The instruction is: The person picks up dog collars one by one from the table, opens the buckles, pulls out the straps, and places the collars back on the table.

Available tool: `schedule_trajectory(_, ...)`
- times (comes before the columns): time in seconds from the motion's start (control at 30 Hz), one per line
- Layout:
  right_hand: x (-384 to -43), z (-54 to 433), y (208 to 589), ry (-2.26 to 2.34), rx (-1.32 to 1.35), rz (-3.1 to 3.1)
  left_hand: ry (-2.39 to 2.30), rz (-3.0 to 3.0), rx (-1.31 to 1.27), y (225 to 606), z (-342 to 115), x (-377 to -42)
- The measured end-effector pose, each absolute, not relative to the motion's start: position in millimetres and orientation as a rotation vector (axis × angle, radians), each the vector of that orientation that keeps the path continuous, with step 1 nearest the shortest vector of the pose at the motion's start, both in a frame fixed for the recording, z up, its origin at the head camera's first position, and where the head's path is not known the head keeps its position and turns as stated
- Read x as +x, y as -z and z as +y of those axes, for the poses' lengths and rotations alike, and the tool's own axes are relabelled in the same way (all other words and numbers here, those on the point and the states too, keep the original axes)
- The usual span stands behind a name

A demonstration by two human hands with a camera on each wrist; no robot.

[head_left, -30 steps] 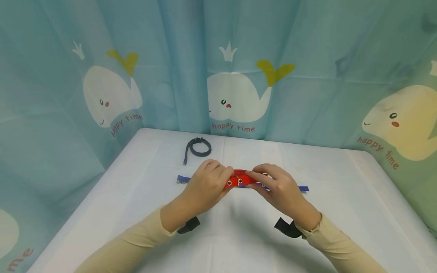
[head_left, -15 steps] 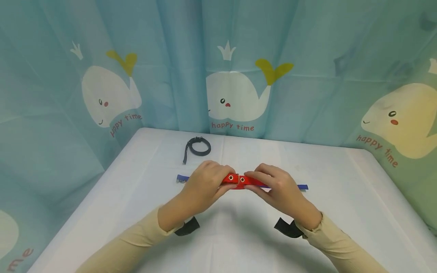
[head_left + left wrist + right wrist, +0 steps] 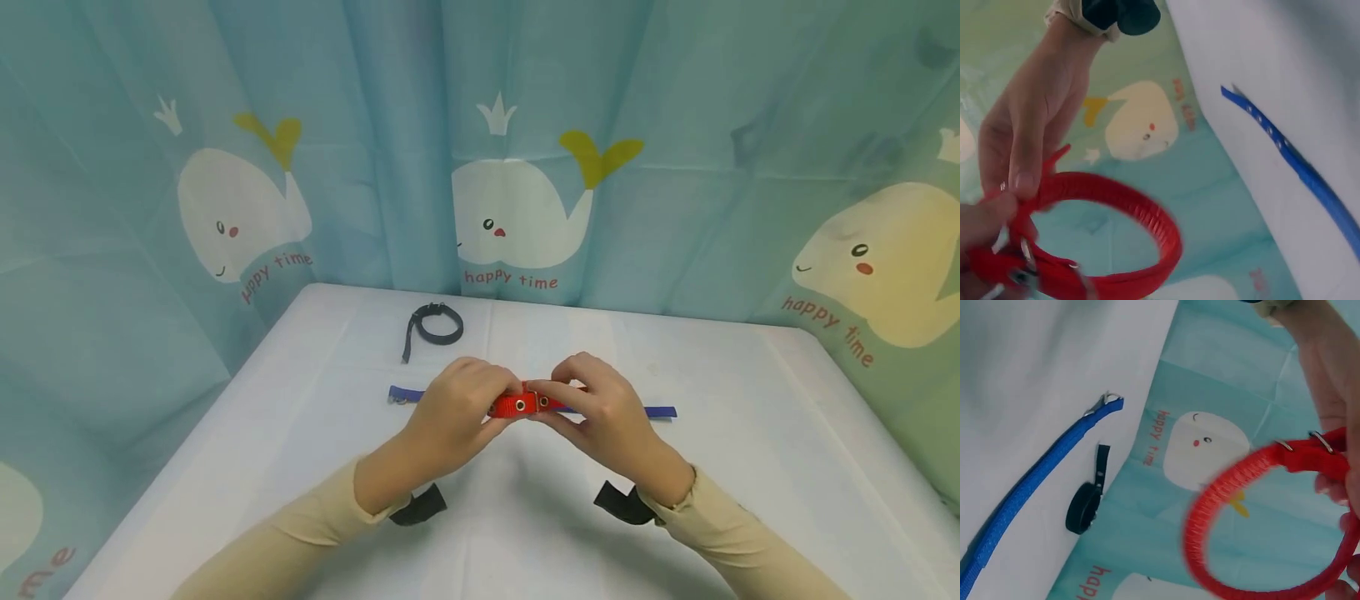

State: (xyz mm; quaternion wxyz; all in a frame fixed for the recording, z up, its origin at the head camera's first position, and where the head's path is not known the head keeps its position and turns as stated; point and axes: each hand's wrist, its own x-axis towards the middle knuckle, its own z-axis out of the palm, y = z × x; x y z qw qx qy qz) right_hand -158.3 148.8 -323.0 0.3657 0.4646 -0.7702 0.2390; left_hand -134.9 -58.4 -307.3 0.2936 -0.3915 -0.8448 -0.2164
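Note:
Both hands hold a red collar (image 3: 517, 406) up above the table, fingers pinching it from either side. My left hand (image 3: 453, 408) grips the strap left of the metal buckle (image 3: 536, 402); my right hand (image 3: 603, 408) pinches it right at the buckle. Eyelets show on both sides of the buckle. In the left wrist view the red collar (image 3: 1116, 190) forms a closed loop, with a pointed strap end (image 3: 1057, 157) sticking out by the right thumb. The right wrist view shows the collar's ribbed padding (image 3: 1200, 531) and two metal loops. Fingers hide part of the strap.
Behind the hands a blue collar (image 3: 660, 412) lies stretched across the white table (image 3: 517, 533), its metal ring at the left end. Farther back left rests a coiled black collar (image 3: 441, 337). A curtain printed with whales (image 3: 517, 217) hangs along the table's edges.
The buckle has shifted to the right between the hands, and the red collar has tilted. My right hand has come slightly left, closer to the left hand. Blue and black collars stay put.

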Motion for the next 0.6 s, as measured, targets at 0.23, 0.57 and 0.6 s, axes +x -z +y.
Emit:
schedule_trajectory(0.23,-157.3,146.3,326.6,-0.571,1.209,-1.891,0.605,-2.329,-1.055,308.6,-57.0,-131.2)
schedule_trajectory(0.57,-163.4,152.1,322.2,-0.421,1.24,-1.832,0.711,-2.394,-1.047,307.7,-61.3,-130.7)
schedule_trajectory(0.6,-163.9,152.1,322.1,-0.42,1.247,-1.815,0.691,-2.398,-1.057,307.3,-61.5,-130.9)
